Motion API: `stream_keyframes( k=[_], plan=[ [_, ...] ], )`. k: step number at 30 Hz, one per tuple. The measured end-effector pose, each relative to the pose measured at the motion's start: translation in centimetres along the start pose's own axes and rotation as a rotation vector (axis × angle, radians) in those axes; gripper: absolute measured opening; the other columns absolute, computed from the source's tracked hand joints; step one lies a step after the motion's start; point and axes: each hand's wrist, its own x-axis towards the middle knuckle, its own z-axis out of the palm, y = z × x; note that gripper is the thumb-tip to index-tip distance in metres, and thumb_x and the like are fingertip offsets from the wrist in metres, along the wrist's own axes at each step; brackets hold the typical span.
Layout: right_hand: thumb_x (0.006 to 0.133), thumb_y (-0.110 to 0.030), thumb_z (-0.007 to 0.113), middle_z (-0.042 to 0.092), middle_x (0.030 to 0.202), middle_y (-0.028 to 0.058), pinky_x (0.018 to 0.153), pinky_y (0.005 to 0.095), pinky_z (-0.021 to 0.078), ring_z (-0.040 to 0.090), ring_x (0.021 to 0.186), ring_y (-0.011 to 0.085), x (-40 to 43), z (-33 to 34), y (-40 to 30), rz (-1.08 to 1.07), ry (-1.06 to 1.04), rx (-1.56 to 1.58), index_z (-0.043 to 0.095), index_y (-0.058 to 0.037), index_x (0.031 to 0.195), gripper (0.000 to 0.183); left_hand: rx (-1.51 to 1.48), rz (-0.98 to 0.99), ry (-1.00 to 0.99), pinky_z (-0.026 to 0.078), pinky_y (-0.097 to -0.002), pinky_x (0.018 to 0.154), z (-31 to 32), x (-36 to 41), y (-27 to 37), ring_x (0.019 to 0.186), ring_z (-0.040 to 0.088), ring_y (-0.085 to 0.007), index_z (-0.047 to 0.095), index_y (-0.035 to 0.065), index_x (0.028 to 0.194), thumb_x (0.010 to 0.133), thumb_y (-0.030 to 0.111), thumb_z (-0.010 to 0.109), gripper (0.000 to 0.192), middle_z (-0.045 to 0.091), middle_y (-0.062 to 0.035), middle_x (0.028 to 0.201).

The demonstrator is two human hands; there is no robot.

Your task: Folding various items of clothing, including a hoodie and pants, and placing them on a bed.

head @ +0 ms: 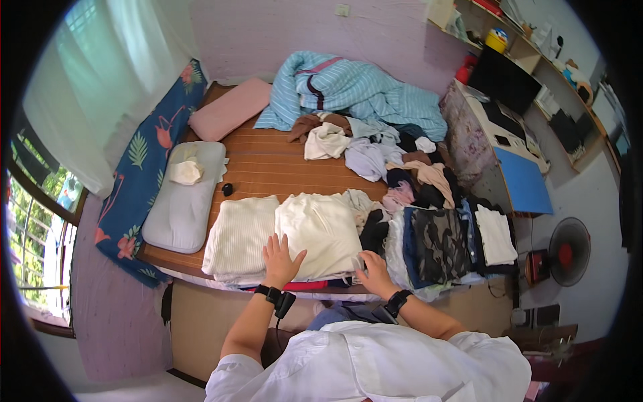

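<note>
On the near edge of the bed lies a folded cream garment (319, 226), with a folded ribbed white knit (242, 233) beside it on the left. My left hand (282, 261), fingers spread, rests at the near left part of the cream garment, by the border with the knit. My right hand (374, 272) is at the garment's near right corner, its fingers bent; whether they pinch the fabric is not plain. To the right are a folded camouflage garment (439, 246) and a folded white cloth (495, 235) on dark clothes.
Loose clothes (371, 156) are heaped on the brown mat (261, 166), before a blue striped quilt (351, 90). A pink pillow (231, 108), a grey pillow (178, 221) and a small black object (227, 189) lie left. A fan (569, 252) stands right, near a desk with a monitor (504, 80).
</note>
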Motion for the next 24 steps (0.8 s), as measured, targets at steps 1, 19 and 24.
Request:
stream_keyframes(
  k=[1,19,24],
  plan=[
    [0.071,-0.015,0.058,0.046,0.111,0.0162,0.086,0.0401,0.0335,0.043,0.104,0.0324,-0.5,-0.4,0.3,0.029,0.016,0.017,0.045,-0.0010,0.109,0.043,-0.008,0.000,0.002,0.010,-0.0500,0.101,0.2,-0.1,0.2,0.126,0.016,-0.0374,0.030,-0.0004,0.127,0.077,0.054,0.048,0.076,0.023,-0.0259,0.133],
    [0.072,-0.014,0.056,0.053,0.099,0.0153,0.082,0.0386,0.0372,0.049,0.093,0.0321,-12.0,-10.5,10.8,0.358,0.157,0.126,0.053,-0.0009,0.099,0.030,0.094,0.203,-0.048,0.023,-0.0472,0.097,4.5,-0.1,14.4,0.117,0.029,-0.0414,0.035,-0.0006,0.124,0.075,0.049,0.053,0.072,0.031,-0.0273,0.127],
    [0.073,-0.013,0.056,0.055,0.093,0.0155,0.077,0.0367,0.0417,0.052,0.088,0.0313,-15.2,-13.3,14.4,0.393,0.211,0.176,0.055,-0.0002,0.094,0.025,0.004,0.333,-0.140,0.024,-0.0457,0.097,8.4,-1.5,21.5,0.118,0.028,-0.0392,0.036,0.0012,0.123,0.074,0.048,0.055,0.070,0.031,-0.0250,0.127]
  ],
)
